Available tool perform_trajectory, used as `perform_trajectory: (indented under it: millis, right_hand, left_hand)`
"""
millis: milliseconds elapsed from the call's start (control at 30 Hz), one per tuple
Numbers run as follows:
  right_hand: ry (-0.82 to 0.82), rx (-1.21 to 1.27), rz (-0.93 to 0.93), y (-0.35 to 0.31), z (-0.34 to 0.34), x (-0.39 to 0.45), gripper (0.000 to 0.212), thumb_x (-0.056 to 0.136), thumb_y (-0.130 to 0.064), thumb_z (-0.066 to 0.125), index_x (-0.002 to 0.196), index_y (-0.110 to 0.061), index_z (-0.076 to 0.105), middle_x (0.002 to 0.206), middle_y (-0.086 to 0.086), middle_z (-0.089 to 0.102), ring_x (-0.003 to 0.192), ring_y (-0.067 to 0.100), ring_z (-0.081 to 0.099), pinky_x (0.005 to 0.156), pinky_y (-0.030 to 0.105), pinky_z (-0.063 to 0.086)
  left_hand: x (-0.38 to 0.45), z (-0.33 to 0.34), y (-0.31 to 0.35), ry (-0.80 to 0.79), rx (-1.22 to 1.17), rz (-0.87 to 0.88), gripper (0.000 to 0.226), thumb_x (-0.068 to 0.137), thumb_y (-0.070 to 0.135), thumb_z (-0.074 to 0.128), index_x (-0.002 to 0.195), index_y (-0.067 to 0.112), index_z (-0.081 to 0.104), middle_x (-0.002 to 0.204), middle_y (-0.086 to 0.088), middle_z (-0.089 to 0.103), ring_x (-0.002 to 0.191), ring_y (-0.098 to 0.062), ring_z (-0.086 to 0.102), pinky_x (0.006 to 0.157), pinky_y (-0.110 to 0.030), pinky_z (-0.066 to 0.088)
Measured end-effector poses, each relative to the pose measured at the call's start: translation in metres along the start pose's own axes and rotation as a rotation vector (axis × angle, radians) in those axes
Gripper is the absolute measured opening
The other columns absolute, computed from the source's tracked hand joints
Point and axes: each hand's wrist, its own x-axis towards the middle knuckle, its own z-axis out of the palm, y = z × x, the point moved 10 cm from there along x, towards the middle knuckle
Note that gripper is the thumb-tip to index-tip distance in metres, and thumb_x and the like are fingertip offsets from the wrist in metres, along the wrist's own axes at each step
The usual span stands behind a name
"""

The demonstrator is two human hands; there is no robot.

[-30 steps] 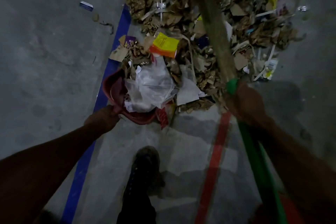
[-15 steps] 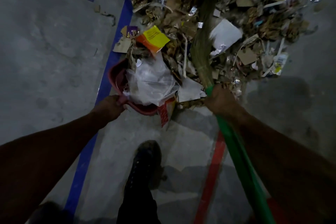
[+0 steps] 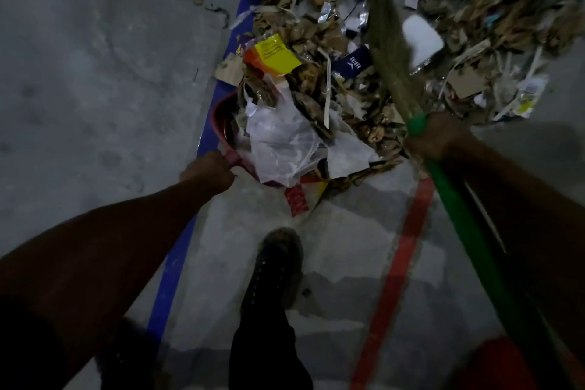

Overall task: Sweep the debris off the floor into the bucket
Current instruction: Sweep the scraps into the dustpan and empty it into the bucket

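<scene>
Grey concrete floor fills the view, crossed by a blue line at 7 o'clock and a red line at 5 o'clock, with a dark shoe between them.

At 9 o'clock of centre, the left hand curls round the rim of the red bucket, which lies tipped on the blue line with its mouth toward the heap. A clear bag and white paper cover most of the mouth, so how full it is cannot be told. A yellow-orange packet lies just past it at 12 o'clock.

The debris, mostly torn cardboard and paper, spreads from 12 to 2 o'clock, touching the bucket's far side.

At 3 o'clock, the right hand grips the broom where its green handle meets the bristles. Half a second ago this hand was nearer the bucket, with the bristles lying over the middle of the heap; now it is farther right and the bristles slant up to 12 o'clock. That looks like a reset for a fresh stroke. The bucket and left hand have hardly moved, and most of the heap has yet to go in.
</scene>
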Motion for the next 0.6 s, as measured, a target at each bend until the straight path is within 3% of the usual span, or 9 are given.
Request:
perform_trajectory:
  millis: [67,133,200,267,300,367,400,500,600]
  right_hand:
    - [-0.062,-0.022,-0.009,-0.014,0.021,0.002,0.024,0.086,-0.020,0.069,0.094,0.002,0.063,0.094,0.024,0.066,0.089,0.035,0.067,0.049,0.028,0.044]
    - [-0.125,0.010,-0.043,-0.031,0.056,-0.007,0.026,0.086,-0.017,0.068,0.096,0.006,0.060,0.091,0.022,0.063,0.091,0.034,0.065,0.060,0.035,0.049]
    - [-0.166,0.045,-0.014,-0.038,0.089,-0.021,0.016,0.087,-0.016,0.064,0.091,-0.002,0.057,0.086,0.017,0.057,0.088,0.027,0.059,0.064,0.032,0.046]
    - [-0.194,0.028,0.009,-0.042,0.116,-0.034,0.022,0.090,-0.020,0.060,0.102,-0.002,0.056,0.093,0.016,0.059,0.092,0.028,0.060,0.070,0.030,0.047]
    - [-0.199,0.045,0.000,-0.046,0.126,-0.041,0.029,0.090,-0.021,0.060,0.110,-0.001,0.052,0.097,0.015,0.060,0.091,0.029,0.060,0.067,0.025,0.047]
    - [-0.202,0.100,-0.027,-0.052,0.139,-0.055,0.033,0.089,-0.026,0.063,0.106,-0.007,0.042,0.087,0.006,0.052,0.077,0.025,0.054,0.048,0.017,0.039]
    - [-0.208,0.115,-0.026,-0.053,0.145,-0.062,0.033,0.088,-0.026,0.064,0.104,-0.010,0.039,0.086,0.004,0.050,0.077,0.024,0.052,0.048,0.016,0.036]
    - [-0.232,0.136,0.006,-0.054,0.158,-0.075,0.032,0.093,-0.023,0.058,0.116,-0.007,0.043,0.112,0.015,0.057,0.102,0.034,0.058,0.074,0.026,0.042]
    - [-0.220,0.138,0.013,-0.056,0.156,-0.086,0.034,0.093,-0.024,0.059,0.117,-0.005,0.045,0.119,0.016,0.057,0.110,0.034,0.057,0.077,0.027,0.037]
  left_hand:
    - [0.002,-0.002,0.000,0.038,0.025,-0.008,0.038,0.086,0.020,0.062,0.121,0.009,0.053,0.123,-0.019,0.058,0.111,-0.036,0.058,0.088,-0.039,0.047]
    - [0.003,-0.003,0.001,0.073,0.058,-0.007,0.036,0.085,0.020,0.063,0.120,0.012,0.054,0.121,-0.016,0.059,0.111,-0.034,0.058,0.083,-0.037,0.045]
    - [0.004,-0.003,0.001,0.100,0.073,0.003,0.034,0.086,0.020,0.062,0.118,0.013,0.055,0.120,-0.014,0.060,0.109,-0.033,0.059,0.078,-0.036,0.043]
    - [0.004,-0.005,0.001,0.131,0.080,0.014,0.031,0.085,0.018,0.061,0.115,0.015,0.057,0.117,-0.013,0.061,0.105,-0.033,0.059,0.072,-0.034,0.040]
    - [0.004,-0.006,0.002,0.147,0.085,0.019,0.030,0.085,0.018,0.061,0.115,0.016,0.057,0.116,-0.012,0.061,0.104,-0.033,0.060,0.071,-0.034,0.040]
    - [0.003,-0.007,0.003,0.172,0.086,0.017,0.031,0.085,0.022,0.062,0.116,0.017,0.058,0.115,-0.011,0.062,0.105,-0.033,0.060,0.073,-0.035,0.042]
    - [0.002,-0.008,0.002,0.182,0.074,0.005,0.032,0.085,0.025,0.062,0.116,0.016,0.058,0.115,-0.011,0.062,0.105,-0.033,0.060,0.076,-0.035,0.043]
    - [-0.005,-0.008,0.002,0.219,0.024,0.016,0.025,0.084,0.025,0.062,0.107,0.017,0.063,0.110,-0.011,0.065,0.101,-0.032,0.062,0.075,-0.035,0.044]
    - [-0.016,-0.009,0.003,0.248,0.018,0.057,0.016,0.086,0.027,0.060,0.098,0.018,0.064,0.103,-0.009,0.066,0.089,-0.030,0.061,0.068,-0.033,0.039]
